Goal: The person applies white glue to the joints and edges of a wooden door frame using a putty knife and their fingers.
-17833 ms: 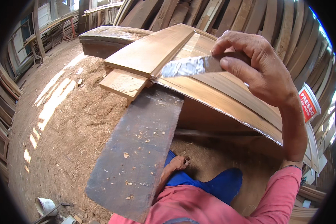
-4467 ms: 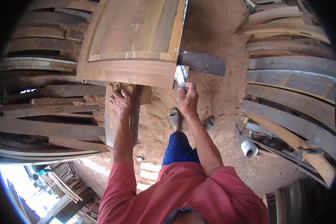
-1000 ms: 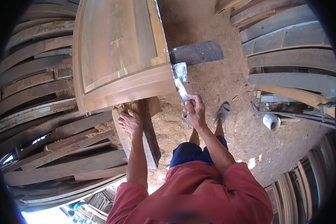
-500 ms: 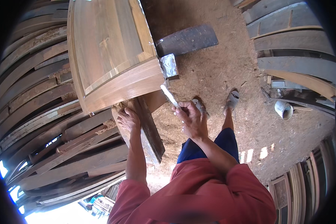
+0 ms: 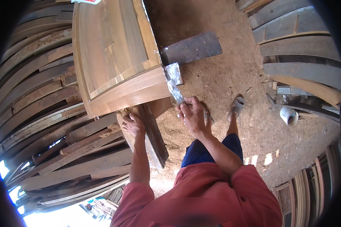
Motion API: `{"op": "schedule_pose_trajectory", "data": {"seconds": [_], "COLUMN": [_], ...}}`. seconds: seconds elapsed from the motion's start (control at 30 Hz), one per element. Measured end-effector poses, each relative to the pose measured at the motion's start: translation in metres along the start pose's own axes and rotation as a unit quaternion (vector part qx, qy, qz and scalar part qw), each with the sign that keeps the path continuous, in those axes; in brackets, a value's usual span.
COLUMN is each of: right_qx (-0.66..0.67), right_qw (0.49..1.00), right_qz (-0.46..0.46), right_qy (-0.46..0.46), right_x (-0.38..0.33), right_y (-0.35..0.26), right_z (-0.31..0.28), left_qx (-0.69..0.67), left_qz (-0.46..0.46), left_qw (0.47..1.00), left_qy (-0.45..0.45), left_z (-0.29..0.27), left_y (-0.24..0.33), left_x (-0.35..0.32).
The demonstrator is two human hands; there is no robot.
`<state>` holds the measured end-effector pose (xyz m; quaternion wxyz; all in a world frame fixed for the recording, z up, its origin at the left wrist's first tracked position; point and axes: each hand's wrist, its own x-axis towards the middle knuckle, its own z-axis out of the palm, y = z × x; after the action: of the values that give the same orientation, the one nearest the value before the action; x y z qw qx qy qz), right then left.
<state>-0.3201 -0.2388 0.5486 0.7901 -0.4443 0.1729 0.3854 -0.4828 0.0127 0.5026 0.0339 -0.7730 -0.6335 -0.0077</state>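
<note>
My right hand [image 5: 192,118] is closed around the lower end of a flat spreader [image 5: 175,93], its blade smeared with white paste. The blade's tip reaches the near right corner of a wooden panel [image 5: 113,49], whose right edge carries a line of white. At that corner a small block [image 5: 174,72] shows a white-smeared face. My left hand [image 5: 133,125] rests with fingers apart on the top end of a thick timber [image 5: 149,132], just below the panel's near edge. The panel hides part of this timber.
Stacked old boards [image 5: 38,94] line the left side. A dark plank [image 5: 193,48] sticks out beyond the panel's right edge. To the right are more boards [image 5: 303,72] and a white pipe piece [image 5: 289,115] on the dirt floor [image 5: 223,79]. A white-and-red container [image 5: 88,1] sits at the panel's far end.
The spreader has turned from edge-on to show its flat, white-smeared side. My right hand has shifted slightly, still gripping it. My left hand stays on the timber.
</note>
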Motion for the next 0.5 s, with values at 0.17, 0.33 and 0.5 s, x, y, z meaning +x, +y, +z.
{"op": "schedule_pose_trajectory", "data": {"seconds": [0.17,0.33,0.5], "right_qx": [-0.098,-0.037,-0.262], "right_qw": [0.995,0.993,0.953], "right_qz": [-0.018,-0.11,-0.138], "right_qy": [-0.011,-0.03,0.069], "right_x": [0.021,0.026,0.037], "right_y": [-0.033,-0.051,-0.033], "right_z": [0.034,0.036,0.022], "left_qx": [0.006,-0.005,-0.013], "left_qz": [0.012,0.003,0.008], "left_qw": [1.0,1.0,1.0], "left_qy": [0.003,0.005,0.018], "left_z": [0.005,0.007,0.003], "left_y": [-0.011,-0.012,-0.003], "left_x": [0.003,0.0,-0.005]}}
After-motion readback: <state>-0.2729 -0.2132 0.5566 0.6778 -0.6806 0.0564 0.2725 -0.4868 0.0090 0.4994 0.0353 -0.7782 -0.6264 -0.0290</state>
